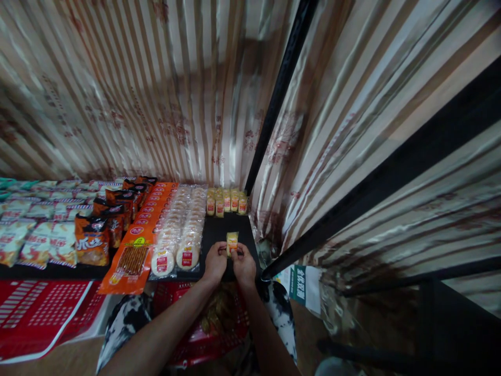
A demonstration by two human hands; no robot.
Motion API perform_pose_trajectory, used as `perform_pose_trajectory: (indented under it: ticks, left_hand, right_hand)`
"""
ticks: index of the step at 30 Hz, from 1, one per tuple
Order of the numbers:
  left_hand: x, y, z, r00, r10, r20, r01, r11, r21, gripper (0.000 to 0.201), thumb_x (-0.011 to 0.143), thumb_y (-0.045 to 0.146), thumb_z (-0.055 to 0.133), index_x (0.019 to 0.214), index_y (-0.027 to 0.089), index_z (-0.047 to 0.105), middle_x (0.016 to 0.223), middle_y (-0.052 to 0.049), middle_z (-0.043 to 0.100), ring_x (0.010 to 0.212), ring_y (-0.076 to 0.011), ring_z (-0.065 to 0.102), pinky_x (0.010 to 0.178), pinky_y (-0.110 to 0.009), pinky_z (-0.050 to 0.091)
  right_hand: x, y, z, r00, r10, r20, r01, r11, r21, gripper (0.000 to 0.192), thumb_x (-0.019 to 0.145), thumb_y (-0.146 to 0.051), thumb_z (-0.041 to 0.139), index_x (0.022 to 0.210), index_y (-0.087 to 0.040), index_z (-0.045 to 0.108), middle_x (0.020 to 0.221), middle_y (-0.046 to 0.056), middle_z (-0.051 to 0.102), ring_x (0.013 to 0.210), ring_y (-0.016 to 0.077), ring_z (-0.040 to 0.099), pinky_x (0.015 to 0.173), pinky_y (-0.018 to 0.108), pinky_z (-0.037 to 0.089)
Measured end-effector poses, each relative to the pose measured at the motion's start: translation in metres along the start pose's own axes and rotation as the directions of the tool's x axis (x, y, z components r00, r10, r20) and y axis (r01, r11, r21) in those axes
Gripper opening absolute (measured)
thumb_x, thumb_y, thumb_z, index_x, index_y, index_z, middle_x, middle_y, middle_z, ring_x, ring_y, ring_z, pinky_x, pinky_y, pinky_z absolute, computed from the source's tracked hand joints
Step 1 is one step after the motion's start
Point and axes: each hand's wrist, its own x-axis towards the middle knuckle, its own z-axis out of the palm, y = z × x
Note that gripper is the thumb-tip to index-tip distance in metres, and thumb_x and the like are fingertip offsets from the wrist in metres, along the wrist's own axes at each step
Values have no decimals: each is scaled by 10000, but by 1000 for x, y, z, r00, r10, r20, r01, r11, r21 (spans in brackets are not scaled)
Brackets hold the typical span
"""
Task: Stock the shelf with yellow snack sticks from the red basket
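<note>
Bare forearms (168,324) come nearest to my view, slanting up from the bottom edge over a red plastic basket (203,352) between two knees in black-and-white patterned trousers (127,316). Inside that basket I make out yellowish wrapped items (221,308), too dim to tell apart.

Farther out, both hands meet over the front part of a flat black shelf (219,227), and I have a small yellow packet (232,241) with an orange-red label held between them, label toward the camera. I cannot tell whether its lower end touches the shelf. On the left hand (216,262) the grip is narrow, thumb and fingertips drawn close together at the packet's left edge. On the right hand (245,265) it is narrow too, the fingertips pinching the packet's lower right side.

At the shelf's back right, well apart from the held one, I see a cluster of matching small yellow packets (227,202). Leftward lie clear-wrapped rows of round white crackers (187,256), flat glossy orange packs (133,261), plump orange-and-black bags (92,240) and pale printed pouches (35,243). A beige-and-brown striped curtain (188,78) hangs behind.
</note>
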Motion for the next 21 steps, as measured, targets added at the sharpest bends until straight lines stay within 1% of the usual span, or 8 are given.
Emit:
perform_pose_trajectory:
  ticks: [6,11,14,16,18,21]
  left_hand:
    - [14,0,6,1000,13,-1,-13,999,49,287,745,63,464,938,186,636,967,-44,676,934,-144,603,854,-260,449]
    - [23,2,11,999,31,19,-31,1000,5,282,757,85,463,977,169,618,1013,-60,663,914,-139,610,841,-264,459]
    - [27,4,14,999,39,36,-38,999,-34,289,759,92,466,997,165,612,1027,-65,660,890,-133,618,833,-256,461]
    - [31,5,16,998,47,29,-46,998,-33,295,755,92,473,997,178,620,1021,-56,665,904,-133,617,847,-248,452]
    - [35,6,17,998,53,15,-52,999,-13,300,752,94,482,997,185,629,1020,-52,667,934,-138,610,866,-244,439]
    - [41,8,19,999,52,16,-52,999,-1,316,752,96,485,1019,186,628,1029,-51,666,948,-140,606,874,-237,430]
  right_hand:
    - [12,-2,4,999,-24,-36,23,999,-34,329,786,-309,439,1045,-164,580,989,66,641,709,156,626,664,259,444]
    - [22,-2,10,996,-49,-70,46,998,-40,384,779,-280,431,1108,-131,563,1008,98,603,703,148,621,659,248,448]
    - [27,-2,14,993,-66,-96,62,997,-39,419,777,-286,424,1140,-117,545,997,112,594,733,169,618,677,268,455]
    - [30,-3,16,990,-77,-121,73,997,-39,439,772,-291,424,1156,-110,536,983,120,596,780,193,611,713,292,456]
    - [34,-4,19,987,-83,-140,81,997,-22,455,762,-284,428,1169,-107,527,980,126,595,800,201,605,740,306,456]
    - [38,-3,25,984,-91,-150,100,994,52,474,751,-257,422,1196,-114,501,999,124,591,760,178,608,735,296,463]
